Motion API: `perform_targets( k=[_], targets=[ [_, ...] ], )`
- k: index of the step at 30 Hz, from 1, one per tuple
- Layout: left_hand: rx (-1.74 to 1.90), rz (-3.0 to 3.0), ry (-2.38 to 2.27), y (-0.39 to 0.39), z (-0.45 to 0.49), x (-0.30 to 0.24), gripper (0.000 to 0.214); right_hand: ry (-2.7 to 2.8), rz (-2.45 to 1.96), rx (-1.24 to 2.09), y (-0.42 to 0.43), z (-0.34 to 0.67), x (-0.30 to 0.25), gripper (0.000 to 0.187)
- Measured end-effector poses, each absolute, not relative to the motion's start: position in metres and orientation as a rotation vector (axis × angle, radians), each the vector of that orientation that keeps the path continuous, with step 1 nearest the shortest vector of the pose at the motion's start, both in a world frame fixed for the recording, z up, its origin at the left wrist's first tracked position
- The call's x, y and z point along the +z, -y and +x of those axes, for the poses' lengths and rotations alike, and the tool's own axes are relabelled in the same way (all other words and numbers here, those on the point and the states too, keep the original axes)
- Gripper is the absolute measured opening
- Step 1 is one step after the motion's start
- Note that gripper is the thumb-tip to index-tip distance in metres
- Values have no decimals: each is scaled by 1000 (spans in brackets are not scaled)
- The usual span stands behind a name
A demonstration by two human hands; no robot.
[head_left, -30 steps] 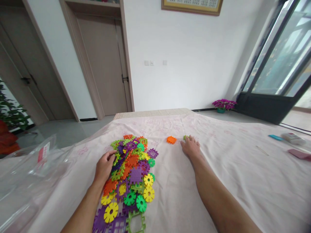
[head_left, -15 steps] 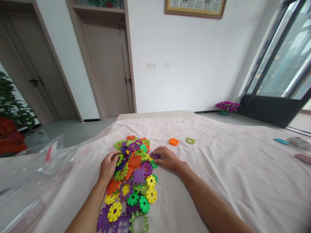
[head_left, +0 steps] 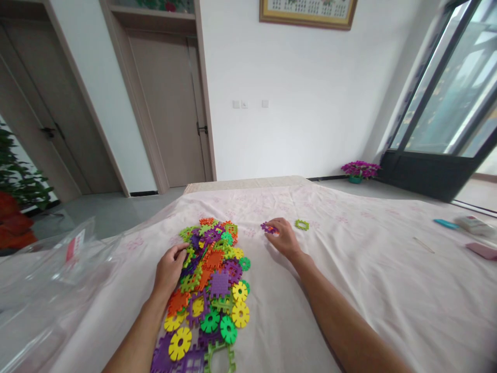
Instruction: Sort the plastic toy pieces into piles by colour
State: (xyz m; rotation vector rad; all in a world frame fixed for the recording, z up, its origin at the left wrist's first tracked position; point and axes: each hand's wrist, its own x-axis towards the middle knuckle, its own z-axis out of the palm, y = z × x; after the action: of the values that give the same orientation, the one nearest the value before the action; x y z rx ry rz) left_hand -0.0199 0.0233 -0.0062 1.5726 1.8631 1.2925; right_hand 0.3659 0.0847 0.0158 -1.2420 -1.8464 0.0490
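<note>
A heap of colourful plastic interlocking tiles [head_left: 212, 280] lies on a pale pink cloth [head_left: 349, 269]. My left hand [head_left: 169, 269] rests on the heap's left edge, fingers curled on the tiles. My right hand [head_left: 283, 237] is stretched out beyond the heap, its fingers pinched on a purple tile [head_left: 267, 227] that sits over the spot where the orange tile lay; a trace of orange shows under the fingers. A light green ring tile [head_left: 302, 225] lies just right of that hand.
A clear plastic bag [head_left: 42, 274] lies at the left edge. At the far right sit a teal item [head_left: 443, 223], a small box [head_left: 471, 225] and a dark red item [head_left: 483, 251]. Doors, a plant and a glass door stand beyond.
My right hand left the green ring, came back to the heap, took a purple tile and carried it out to where the orange tile lay. My left hand stayed put.
</note>
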Motion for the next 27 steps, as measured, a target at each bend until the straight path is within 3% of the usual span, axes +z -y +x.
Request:
perform_targets(
  k=[8,14,21,27],
  targets=[
    [1273,1558,-1884,-23,-20,-5,38,1217,-2046,-272,-81,480,14,34],
    [1297,1558,-1863,-23,-20,-6,38,1226,-2385,-107,-76,507,3,37],
    [1326,1566,-1849,-21,-18,-4,36,1230,-2388,-178,-82,502,0,45],
    [1302,1569,-1882,-21,-17,-2,35,1422,-1858,-174,-85,460,22,34]
  ],
)
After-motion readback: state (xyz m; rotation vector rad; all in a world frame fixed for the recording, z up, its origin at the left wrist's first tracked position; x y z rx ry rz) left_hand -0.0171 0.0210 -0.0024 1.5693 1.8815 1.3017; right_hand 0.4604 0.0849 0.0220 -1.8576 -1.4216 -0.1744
